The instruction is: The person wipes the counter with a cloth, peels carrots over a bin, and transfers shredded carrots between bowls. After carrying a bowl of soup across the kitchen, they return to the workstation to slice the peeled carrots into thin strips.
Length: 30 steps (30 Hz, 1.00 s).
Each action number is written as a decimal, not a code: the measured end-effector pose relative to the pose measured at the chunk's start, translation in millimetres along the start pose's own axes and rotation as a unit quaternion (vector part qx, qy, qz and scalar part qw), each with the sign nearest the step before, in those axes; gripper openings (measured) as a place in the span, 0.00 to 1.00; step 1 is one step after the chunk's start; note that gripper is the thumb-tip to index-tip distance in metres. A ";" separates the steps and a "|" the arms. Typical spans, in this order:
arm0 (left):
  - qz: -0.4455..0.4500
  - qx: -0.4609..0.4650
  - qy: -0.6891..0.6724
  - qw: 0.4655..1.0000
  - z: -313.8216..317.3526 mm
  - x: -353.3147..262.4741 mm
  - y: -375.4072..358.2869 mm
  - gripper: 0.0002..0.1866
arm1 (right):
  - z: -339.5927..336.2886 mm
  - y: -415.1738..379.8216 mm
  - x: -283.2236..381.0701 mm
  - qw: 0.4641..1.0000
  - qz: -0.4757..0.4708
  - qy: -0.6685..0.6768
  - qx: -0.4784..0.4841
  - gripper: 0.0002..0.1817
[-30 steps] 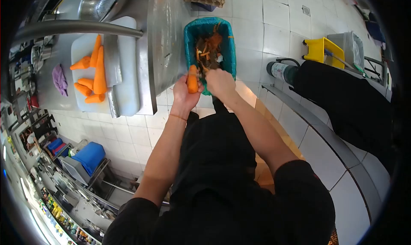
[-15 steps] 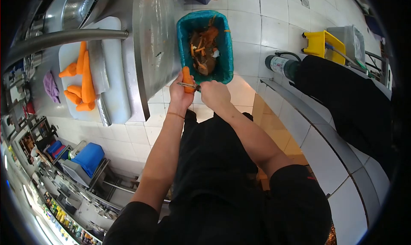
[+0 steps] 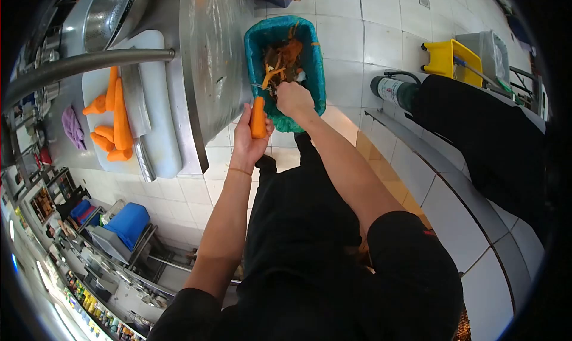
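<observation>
My left hand (image 3: 245, 143) is closed around a carrot (image 3: 258, 119), which stands nearly upright at the near edge of the bin. Just past the carrot's tip, my right hand (image 3: 294, 99) is shut on a peeler (image 3: 258, 86), its metal end sticking out to the left with an orange strip of peel beside it. Most of the peeler's handle is hidden in my fist. Below both hands is a bin (image 3: 320, 73) lined with a green-blue bag, holding peelings (image 3: 291, 52) and other scraps.
On the steel counter (image 3: 193, 132) at left lie a white cutting board (image 3: 161, 102) with several carrots (image 3: 121, 117), a cleaver (image 3: 138, 105) and a purple cloth (image 3: 72, 127). A metal rail (image 3: 119, 58) crosses above. At right are a green cylinder (image 3: 396, 92) and a yellow bucket (image 3: 450, 53).
My right hand and the peeler have moved forward off the carrot, over the bin. The carrot in my left hand has dropped slightly nearer to me.
</observation>
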<state>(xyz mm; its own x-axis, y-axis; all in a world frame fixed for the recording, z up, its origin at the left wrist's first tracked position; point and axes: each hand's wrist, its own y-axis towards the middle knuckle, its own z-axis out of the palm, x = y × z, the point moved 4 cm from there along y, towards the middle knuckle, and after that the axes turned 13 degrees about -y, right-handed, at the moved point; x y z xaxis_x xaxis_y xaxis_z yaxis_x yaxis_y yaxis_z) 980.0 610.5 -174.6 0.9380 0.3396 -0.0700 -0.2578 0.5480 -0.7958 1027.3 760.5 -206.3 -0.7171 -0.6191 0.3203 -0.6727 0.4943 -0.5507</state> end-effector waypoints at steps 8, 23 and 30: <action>0.075 -0.104 0.029 0.991 -12.7 6.4 23.7 0.16 | -8.6 -85.4 7.8 0.998 -0.055 -0.014 0.017 0.09; 0.020 -0.075 0.030 0.997 -6.5 15.7 13.9 0.15 | 23.1 6.7 -11.6 0.999 -0.015 -0.031 -0.024 0.09; 0.070 -0.122 -0.011 0.990 -19.5 7.1 26.8 0.15 | 5.8 -60.8 3.7 0.998 -0.055 -0.010 0.020 0.08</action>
<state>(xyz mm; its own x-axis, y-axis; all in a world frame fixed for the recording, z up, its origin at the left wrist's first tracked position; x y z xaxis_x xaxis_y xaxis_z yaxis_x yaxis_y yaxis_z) 984.2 612.7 -208.2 0.8908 0.4176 -0.1792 -0.3190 0.2937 -0.9011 1066.7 724.6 -176.0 -0.6355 -0.6801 0.3656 -0.7388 0.3978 -0.5441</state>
